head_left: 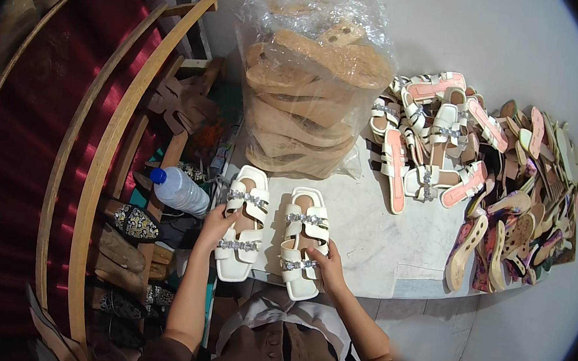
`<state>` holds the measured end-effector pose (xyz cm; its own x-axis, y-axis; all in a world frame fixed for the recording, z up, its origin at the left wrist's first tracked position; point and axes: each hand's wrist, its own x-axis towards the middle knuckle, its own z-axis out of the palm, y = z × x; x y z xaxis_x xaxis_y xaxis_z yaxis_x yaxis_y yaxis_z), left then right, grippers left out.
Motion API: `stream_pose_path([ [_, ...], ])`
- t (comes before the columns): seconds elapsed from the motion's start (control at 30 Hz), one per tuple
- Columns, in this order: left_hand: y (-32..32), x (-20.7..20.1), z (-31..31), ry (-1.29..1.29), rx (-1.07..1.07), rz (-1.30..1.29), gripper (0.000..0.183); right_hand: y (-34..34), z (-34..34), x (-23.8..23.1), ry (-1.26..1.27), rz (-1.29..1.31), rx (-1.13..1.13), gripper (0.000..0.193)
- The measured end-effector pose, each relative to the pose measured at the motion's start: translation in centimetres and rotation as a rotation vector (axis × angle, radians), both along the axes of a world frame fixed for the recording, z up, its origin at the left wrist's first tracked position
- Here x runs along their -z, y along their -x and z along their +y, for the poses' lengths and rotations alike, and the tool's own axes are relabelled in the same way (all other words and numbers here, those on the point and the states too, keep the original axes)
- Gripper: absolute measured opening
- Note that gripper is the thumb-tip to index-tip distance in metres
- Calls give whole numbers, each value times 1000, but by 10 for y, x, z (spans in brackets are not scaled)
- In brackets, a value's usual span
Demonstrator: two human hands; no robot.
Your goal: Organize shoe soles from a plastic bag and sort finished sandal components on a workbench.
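left fingers [226, 220] are gripping a white jewelled square-toed sandal [249, 234] — right fingers [317, 257] are holding its white twin [300, 241]

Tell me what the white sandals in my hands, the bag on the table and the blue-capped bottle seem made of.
White sandals: probably leather or synthetic leather, smooth with a soft sheen; straps carry glittering stones, glass or plastic.
Bag: clear plastic film, glossy, crinkled and see-through.
Bottle: likely plastic, smooth, with a pale translucent wall.

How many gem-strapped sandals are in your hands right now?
2: one white sandal in the left hand, another white sandal in the right hand.
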<state>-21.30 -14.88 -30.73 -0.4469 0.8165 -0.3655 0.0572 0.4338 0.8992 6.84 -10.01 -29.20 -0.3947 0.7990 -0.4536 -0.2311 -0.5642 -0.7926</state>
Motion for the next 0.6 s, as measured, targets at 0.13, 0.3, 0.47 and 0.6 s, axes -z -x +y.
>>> stream_pose_path([
  [0.13,-22,-9,-9,-47,-20,-314,28,-2,-2,-4,15,26,54,47],
  [0.3,-46,0,11,-111,130,-115,29,-5,-1,3,-12,-43,82,49],
  [0.47,-87,-7,36,13,124,208,36,-23,10,24,-171,-252,190,50],
  [0.6,-97,25,36,-289,-44,544,42,-33,17,30,-374,-527,159,55],
])
